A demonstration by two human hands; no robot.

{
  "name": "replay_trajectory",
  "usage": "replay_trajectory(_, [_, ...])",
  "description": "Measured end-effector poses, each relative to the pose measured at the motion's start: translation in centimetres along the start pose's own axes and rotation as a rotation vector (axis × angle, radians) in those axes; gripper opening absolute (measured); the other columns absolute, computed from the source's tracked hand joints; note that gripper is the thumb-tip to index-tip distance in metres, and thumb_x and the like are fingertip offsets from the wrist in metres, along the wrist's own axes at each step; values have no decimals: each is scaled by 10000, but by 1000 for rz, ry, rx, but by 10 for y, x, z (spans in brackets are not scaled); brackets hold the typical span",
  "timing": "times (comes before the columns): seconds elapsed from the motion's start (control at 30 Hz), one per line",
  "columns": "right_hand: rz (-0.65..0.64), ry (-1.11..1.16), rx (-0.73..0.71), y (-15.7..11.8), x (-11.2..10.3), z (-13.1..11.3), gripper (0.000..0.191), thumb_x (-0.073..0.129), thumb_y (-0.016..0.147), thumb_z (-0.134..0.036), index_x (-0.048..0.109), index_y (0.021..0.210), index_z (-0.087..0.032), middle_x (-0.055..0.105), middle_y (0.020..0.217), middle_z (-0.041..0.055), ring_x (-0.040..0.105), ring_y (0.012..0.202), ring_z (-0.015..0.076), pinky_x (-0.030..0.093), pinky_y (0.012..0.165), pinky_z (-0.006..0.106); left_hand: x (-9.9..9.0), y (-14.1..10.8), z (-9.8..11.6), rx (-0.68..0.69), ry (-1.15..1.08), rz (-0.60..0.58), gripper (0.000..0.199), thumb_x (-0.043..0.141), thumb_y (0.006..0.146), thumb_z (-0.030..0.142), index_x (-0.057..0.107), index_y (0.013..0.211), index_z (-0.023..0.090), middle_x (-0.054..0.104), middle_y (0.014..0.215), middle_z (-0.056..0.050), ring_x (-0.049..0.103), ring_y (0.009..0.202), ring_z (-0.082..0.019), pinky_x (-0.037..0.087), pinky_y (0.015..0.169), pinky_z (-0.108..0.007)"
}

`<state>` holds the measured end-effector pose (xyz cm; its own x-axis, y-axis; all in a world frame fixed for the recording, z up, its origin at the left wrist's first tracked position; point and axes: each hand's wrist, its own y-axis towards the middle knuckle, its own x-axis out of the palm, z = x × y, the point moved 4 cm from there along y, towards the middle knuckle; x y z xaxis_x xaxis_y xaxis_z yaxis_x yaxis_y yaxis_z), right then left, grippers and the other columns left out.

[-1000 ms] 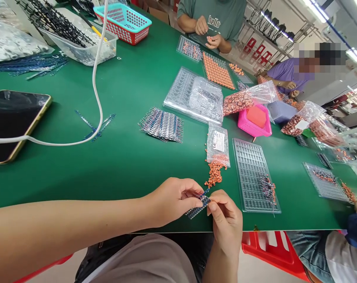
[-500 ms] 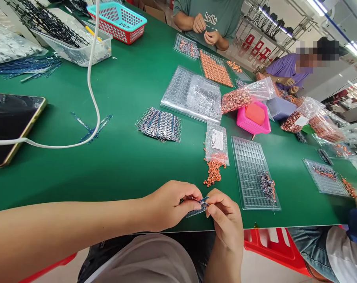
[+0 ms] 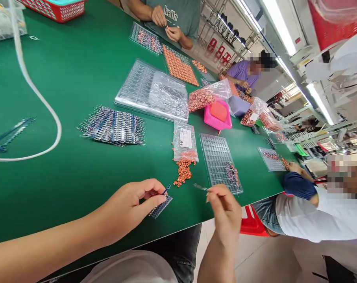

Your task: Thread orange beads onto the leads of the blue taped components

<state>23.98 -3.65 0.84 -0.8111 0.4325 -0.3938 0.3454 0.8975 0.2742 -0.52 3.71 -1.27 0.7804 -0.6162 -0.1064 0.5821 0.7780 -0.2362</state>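
Observation:
Near the front edge of the table, my left hand (image 3: 145,200) is closed on a small taped strip of leaded components (image 3: 161,208). A narrow blue end of tape (image 3: 167,189) sticks up beside the thumb. My right hand (image 3: 225,208), apart from the left, pinches a thin piece of tape (image 3: 200,187) that points left. Small orange rings (image 3: 184,173) lie loose beyond the hands, by the mouth of a labelled clear bag (image 3: 185,141). Behind my right hand lies a clear compartment tray (image 3: 215,157) with several leaded parts and orange rings on it.
A stack of taped components (image 3: 113,125) lies at left centre, with blue tape scraps (image 3: 10,135) and a white cable (image 3: 56,118) further left. Clear trays (image 3: 134,86) and a pink basket (image 3: 218,122) stand farther back. Other people sit across and to the right.
My hands have drawn apart; the right has the thin tape piece, the left keeps the component strip. The head view has swung right, so the table things appear shifted left.

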Motion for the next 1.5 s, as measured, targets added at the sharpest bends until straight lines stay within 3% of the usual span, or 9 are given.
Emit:
replay_trajectory(0.07, [191, -260, 8, 23, -38, 9, 197, 672, 902, -400, 727, 937, -214, 704, 922, 46, 634, 834, 191, 479, 738, 312, 0, 2, -1, -31, -39, -5, 294, 580, 897, 480, 663, 835, 204, 684, 763, -13, 606, 734, -184, 475, 666, -257])
replay_trajectory(0.13, [276, -512, 19, 53, -69, 21, 314, 619, 904, -483, 729, 960, -195, 731, 989, 85, 651, 867, 221, 481, 786, 356, 0, 4, -1, -48, -67, -11, 297, 587, 890, 486, 662, 836, 203, 681, 758, -11, 606, 728, -185, 484, 662, -259])
replay_trajectory(0.27, [187, -680, 43, 110, -98, 49, 413, 575, 870, -542, 740, 928, -168, 749, 990, 139, 661, 842, 246, 482, 791, 401, 0, 6, -1, -53, -137, -21, 290, 617, 878, 484, 657, 836, 199, 674, 761, -3, 608, 728, -176, 484, 659, -252])
replay_trajectory(0.4, [140, -727, 37, 128, -102, 63, 452, 597, 811, -574, 743, 863, -150, 742, 965, 172, 649, 878, 283, 473, 856, 459, 1, 7, -2, -74, -206, -19, 255, 645, 860, 448, 645, 831, 194, 659, 758, 10, 607, 729, -166, 470, 659, -245])
replay_trajectory(0.53, [132, -722, -9, 98, -78, 47, 418, 580, 863, -524, 733, 995, -158, 721, 1052, 162, 629, 958, 297, 457, 900, 470, 1, 6, 2, -108, -245, -12, 242, 659, 835, 420, 638, 846, 179, 642, 769, 13, 589, 728, -160, 451, 678, -260])
replay_trajectory(0.6, [85, -674, -98, 72, -52, 27, 334, 595, 904, -465, 723, 1051, -194, 716, 1079, 130, 633, 972, 278, 471, 871, 426, 1, 6, 3, -132, -273, -11, 243, 665, 821, 409, 630, 856, 171, 623, 749, 17, 577, 710, -157, 443, 678, -269])
replay_trajectory(0.73, [-200, -430, -208, 19, 16, -3, 149, 615, 950, -340, 715, 997, -240, 717, 1008, 67, 661, 941, 227, 496, 825, 360, 1, 5, 6, -153, -309, -7, 229, 671, 809, 387, 606, 843, 170, 585, 718, 33, 549, 678, -148, 422, 659, -270])
replay_trajectory(0.83, [-206, -378, -186, 0, 47, -5, 96, 617, 953, -281, 699, 947, -232, 695, 926, 51, 658, 863, 203, 505, 753, 331, 1, 5, 6, -142, -329, -5, 220, 667, 810, 376, 597, 846, 170, 569, 731, 34, 538, 688, -144, 424, 671, -272])
replay_trajectory(1.5, [-241, -629, -480, -3, 65, -9, 156, 606, 963, -155, 711, 1075, -180, 690, 945, 76, 646, 870, 201, 559, 765, 343, 0, 6, 6, -109, -303, -20, 218, 636, 837, 382, 602, 850, 167, 582, 754, 20, 515, 718, -153, 411, 691, -288])
